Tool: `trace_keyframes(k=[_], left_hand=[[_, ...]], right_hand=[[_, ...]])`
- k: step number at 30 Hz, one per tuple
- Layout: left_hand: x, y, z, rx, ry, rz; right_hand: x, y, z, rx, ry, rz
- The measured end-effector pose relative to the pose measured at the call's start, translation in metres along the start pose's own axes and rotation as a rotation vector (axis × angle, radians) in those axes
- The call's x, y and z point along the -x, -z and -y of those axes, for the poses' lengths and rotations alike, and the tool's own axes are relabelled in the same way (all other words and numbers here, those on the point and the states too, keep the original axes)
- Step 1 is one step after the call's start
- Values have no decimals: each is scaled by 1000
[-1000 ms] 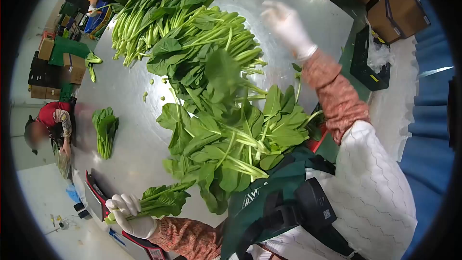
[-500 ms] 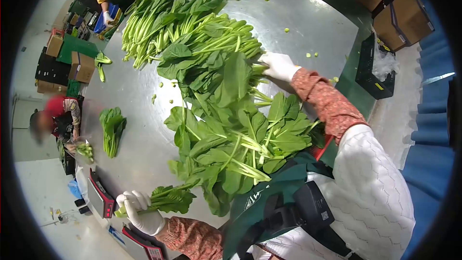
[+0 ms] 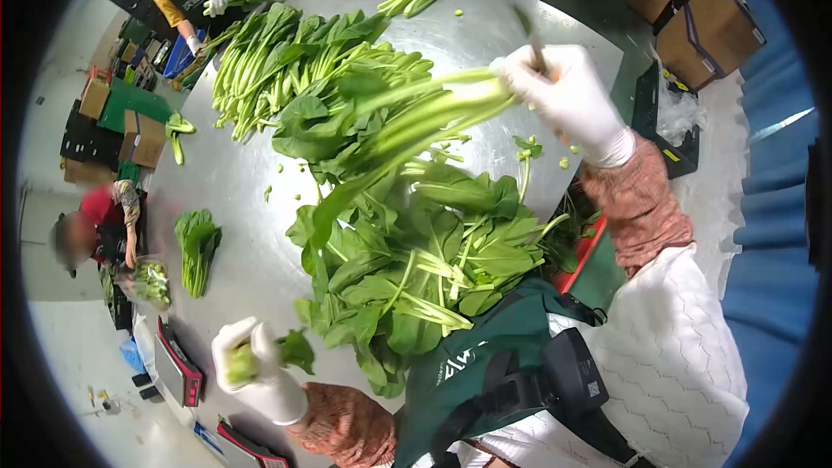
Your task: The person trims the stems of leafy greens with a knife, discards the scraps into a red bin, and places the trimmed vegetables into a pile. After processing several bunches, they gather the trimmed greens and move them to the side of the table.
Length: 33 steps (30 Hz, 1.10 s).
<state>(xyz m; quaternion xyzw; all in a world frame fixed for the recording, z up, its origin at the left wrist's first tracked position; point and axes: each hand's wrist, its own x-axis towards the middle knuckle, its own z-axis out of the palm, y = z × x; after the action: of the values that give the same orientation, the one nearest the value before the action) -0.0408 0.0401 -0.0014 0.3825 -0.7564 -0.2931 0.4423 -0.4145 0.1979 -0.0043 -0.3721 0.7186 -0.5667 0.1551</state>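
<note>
My right hand (image 3: 563, 95), in a white glove, is closed around the stem ends of long leafy green stalks (image 3: 425, 117), lifted over the steel table. A small dark blade, apparently a knife (image 3: 537, 50), sticks up from the same hand, blurred. Lower left, my gloved left hand (image 3: 257, 371) is wrapped around a short bunch of leafy greens (image 3: 295, 351); its cut stems show between thumb and fingers. Between my hands lies a loose heap of leafy greens (image 3: 416, 260). Beyond it, trimmed greens (image 3: 260, 69) rest in a thick row.
Red-edged scales (image 3: 178, 364) stand at the table's left edge. One separate bunch (image 3: 198, 251) lies on the steel table (image 3: 251, 208). Two people work opposite, one in a yellow sleeve (image 3: 173, 13), one in red (image 3: 100, 204). A red crate (image 3: 581, 256) sits below the near edge.
My right hand has risen and moved right, lifting stalks from the pile. My left hand has turned upward with its bunch. The person in yellow has come further into view with greens in hand.
</note>
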Motion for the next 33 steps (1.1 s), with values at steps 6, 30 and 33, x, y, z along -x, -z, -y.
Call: trace_keyframes(k=[6, 30, 33], left_hand=[[13, -100, -50, -652, -694, 308], [42, -98, -12, -382, -297, 426], [31, -85, -12, -88, -130, 537]], right_hand=[[48, -101, 1, -406, -180, 424], [77, -129, -35, -190, 187, 533], [83, -125, -35, -279, 256, 593]])
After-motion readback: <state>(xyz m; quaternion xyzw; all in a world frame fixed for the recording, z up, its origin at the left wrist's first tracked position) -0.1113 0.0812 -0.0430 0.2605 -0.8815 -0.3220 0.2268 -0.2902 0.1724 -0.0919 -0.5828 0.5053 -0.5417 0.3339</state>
